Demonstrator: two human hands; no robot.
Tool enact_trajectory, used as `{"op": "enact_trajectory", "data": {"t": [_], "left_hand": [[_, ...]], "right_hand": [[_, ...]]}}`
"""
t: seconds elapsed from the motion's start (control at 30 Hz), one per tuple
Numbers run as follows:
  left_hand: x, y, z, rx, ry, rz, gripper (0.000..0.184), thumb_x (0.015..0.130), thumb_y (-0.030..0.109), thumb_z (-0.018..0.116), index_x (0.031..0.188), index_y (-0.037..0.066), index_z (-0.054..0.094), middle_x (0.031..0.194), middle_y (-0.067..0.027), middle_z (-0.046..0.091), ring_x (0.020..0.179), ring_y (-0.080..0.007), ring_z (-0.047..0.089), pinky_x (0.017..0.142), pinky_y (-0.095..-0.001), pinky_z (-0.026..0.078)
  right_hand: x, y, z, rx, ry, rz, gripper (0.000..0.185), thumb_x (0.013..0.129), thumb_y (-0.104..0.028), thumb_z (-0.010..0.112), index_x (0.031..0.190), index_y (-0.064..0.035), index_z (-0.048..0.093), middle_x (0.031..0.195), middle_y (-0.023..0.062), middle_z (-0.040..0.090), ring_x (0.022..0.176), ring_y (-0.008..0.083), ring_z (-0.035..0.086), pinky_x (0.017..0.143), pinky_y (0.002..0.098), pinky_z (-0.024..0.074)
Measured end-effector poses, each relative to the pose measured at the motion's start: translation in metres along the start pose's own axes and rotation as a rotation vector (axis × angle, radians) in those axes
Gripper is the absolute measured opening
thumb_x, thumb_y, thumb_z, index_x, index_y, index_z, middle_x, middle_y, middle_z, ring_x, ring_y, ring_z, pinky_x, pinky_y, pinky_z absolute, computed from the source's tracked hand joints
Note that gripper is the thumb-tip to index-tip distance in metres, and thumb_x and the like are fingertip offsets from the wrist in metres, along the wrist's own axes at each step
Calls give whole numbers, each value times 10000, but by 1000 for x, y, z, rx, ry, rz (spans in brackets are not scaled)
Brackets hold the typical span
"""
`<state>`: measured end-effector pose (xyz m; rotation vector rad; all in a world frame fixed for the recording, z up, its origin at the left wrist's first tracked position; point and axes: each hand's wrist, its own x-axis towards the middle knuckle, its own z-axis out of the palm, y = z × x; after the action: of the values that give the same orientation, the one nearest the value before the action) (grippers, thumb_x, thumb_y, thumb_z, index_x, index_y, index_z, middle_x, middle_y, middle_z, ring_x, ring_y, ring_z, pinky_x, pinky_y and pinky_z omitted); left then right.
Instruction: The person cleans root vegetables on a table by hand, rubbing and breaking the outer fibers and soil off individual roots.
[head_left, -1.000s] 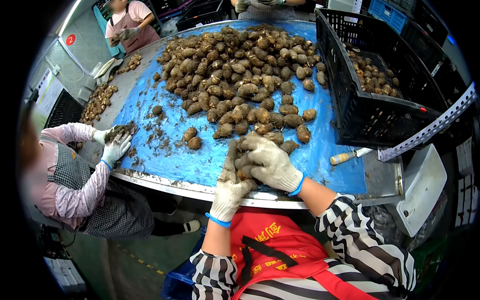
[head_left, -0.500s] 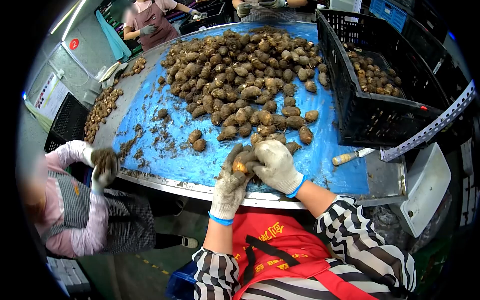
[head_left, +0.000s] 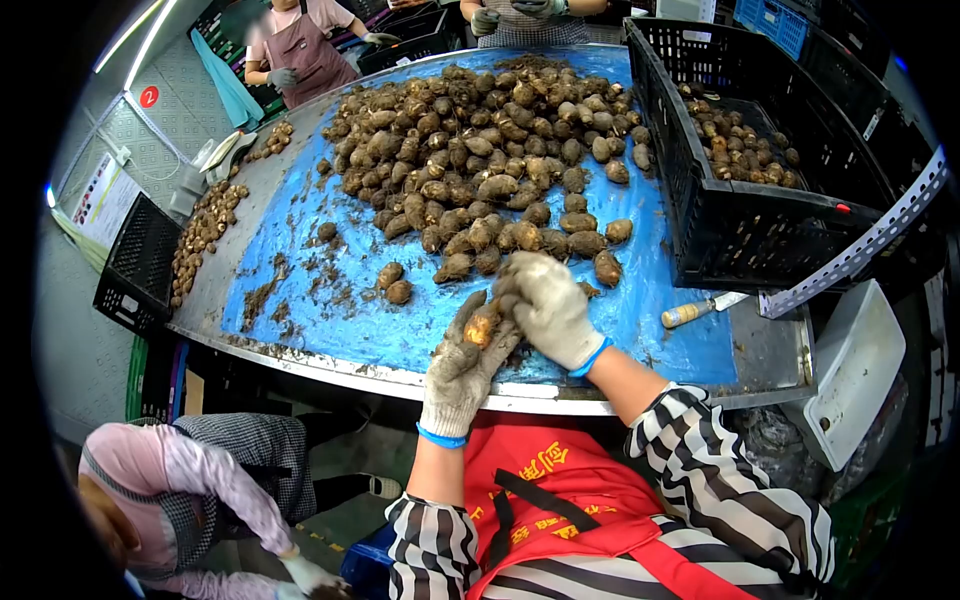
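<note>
Near the table's front edge, my left hand in a soiled white glove is wrapped round a brown tuber, whose orange-brown side shows above the palm. My right hand, also gloved, has its fingers bent together at the tuber's upper right; what its fingertips grip is hidden. Just beyond both hands lies a large heap of hairy brown tubers on blue plastic sheeting. Two loose tubers rest to the left of my hands.
A knife with a wooden handle lies right of my hands. A black crate holding tubers stands at the right, near a perforated metal strip. A co-worker bends down at lower left; two others stand across the table.
The co-worker at left has bent down away from the table. My left hand has stayed near the edge with the tuber, now more exposed, while my right hand has shifted slightly up.
</note>
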<state>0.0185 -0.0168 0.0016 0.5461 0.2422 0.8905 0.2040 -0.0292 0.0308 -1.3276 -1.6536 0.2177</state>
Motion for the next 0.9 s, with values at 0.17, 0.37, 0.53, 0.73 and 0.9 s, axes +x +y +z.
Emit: {"op": "enact_trajectory", "data": {"t": [0.17,0.37,0.53,0.73,0.9], "left_hand": [[-3,3,12,-9,-17,-6,767,891,177,685,1513,-12,278,1432,-242,471,1308,-407,511,1137,-542,406],[4,-1,-7,85,-63,-7,716,876,321,735,1428,-28,441,1289,-205,607,1223,-346,600,1061,-515,493],[4,-2,-5,177,64,-84,772,863,478,727,1377,-50,496,1282,-227,627,1089,-364,682,913,-479,595],[5,-6,-5,108,61,-8,739,889,488,701,1353,-54,507,1226,-225,653,1068,-357,687,898,-480,602],[6,-12,-26,167,175,2,711,890,469,707,1328,-58,517,1180,-207,673,1007,-343,704,853,-485,612]], "right_hand": [[-6,9,-14,-164,87,-39,192,745,-104,673,908,-20,730,1049,175,693,1113,366,624,1002,431,481],[-3,-12,-2,68,2,-308,268,786,-141,732,1024,-19,733,1039,169,697,1084,358,641,960,468,486],[1,-1,-3,9,140,-71,110,751,-39,693,858,-14,692,901,142,695,935,321,666,876,431,516],[-7,14,-19,-1,26,-102,221,746,-143,695,936,-31,715,1010,142,696,982,342,645,918,456,499],[2,-16,-10,53,-76,-221,219,731,-122,725,924,-17,719,1002,157,703,983,341,663,908,440,515]]}}
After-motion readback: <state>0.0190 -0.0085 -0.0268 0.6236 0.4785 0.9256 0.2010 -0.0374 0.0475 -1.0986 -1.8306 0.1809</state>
